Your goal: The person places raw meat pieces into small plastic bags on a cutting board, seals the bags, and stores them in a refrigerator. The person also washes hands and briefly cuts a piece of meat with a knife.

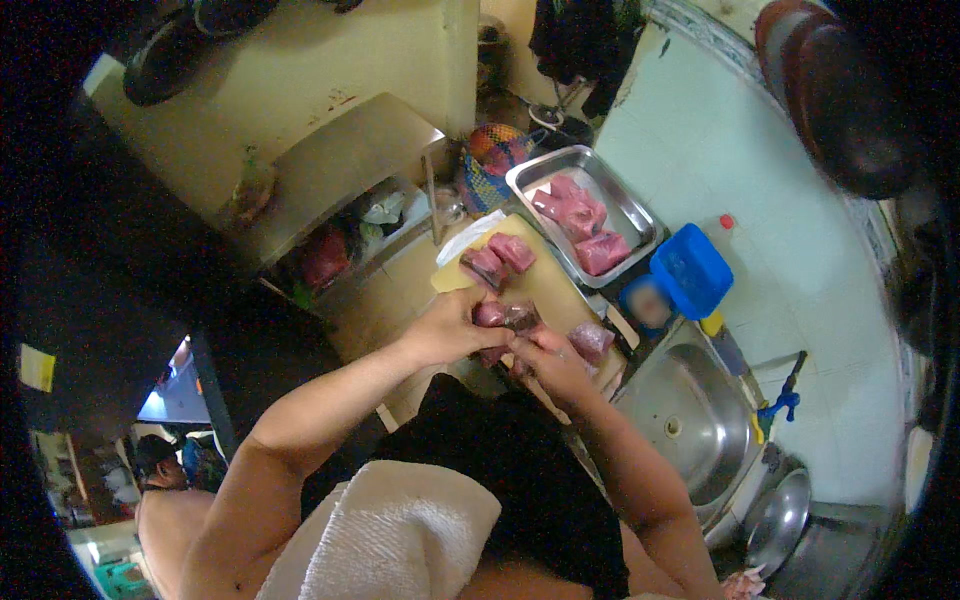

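Note:
Between my left hand point(450, 326) and my right hand point(551, 364) is a piece of dark pink meat point(517, 316) in clear plastic, gripped by both above the near edge of a cutting board point(559, 289). Two more pieces of pink meat point(499, 259) rest at the board's far end. Another plastic-wrapped meat piece point(591, 341) lies to the right of my right hand. Beyond the board, a rectangular steel tray point(641, 217) contains several pink meat pieces point(577, 210). My fingers cover part of the held piece.
Right of the board is a steel sink point(697, 420) with a blue-handled tap point(784, 405). A blue plastic basin point(694, 270) sits above it. A woven basket point(491, 169) stands behind the tray. At left is a shelf unit point(360, 165); a person point(169, 495) is farther back.

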A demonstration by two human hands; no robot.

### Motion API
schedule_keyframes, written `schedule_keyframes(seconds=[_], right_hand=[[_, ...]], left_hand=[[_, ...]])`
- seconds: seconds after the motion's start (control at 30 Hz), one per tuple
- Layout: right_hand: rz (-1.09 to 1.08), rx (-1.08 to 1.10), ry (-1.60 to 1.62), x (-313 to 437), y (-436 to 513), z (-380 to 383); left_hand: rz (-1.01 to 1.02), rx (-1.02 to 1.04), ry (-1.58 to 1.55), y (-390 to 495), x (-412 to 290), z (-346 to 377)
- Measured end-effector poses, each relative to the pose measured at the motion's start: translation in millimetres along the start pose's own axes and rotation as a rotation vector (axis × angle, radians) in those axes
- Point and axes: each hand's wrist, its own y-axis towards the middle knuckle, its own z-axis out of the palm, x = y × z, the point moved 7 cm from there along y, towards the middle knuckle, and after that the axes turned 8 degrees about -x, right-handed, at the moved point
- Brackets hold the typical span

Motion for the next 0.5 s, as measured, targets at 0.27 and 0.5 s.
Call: schedule_keyframes(seconds=[0.27,0.5], right_hand=[[0.326,-0.271,0.619,-82,29,4],[0.231,-0.320,0.891,-86,44,-2]], left_hand=[[0.270,-0.163,0.751,49,19,55],[0.415,0.004,0.725,76,40,81]])
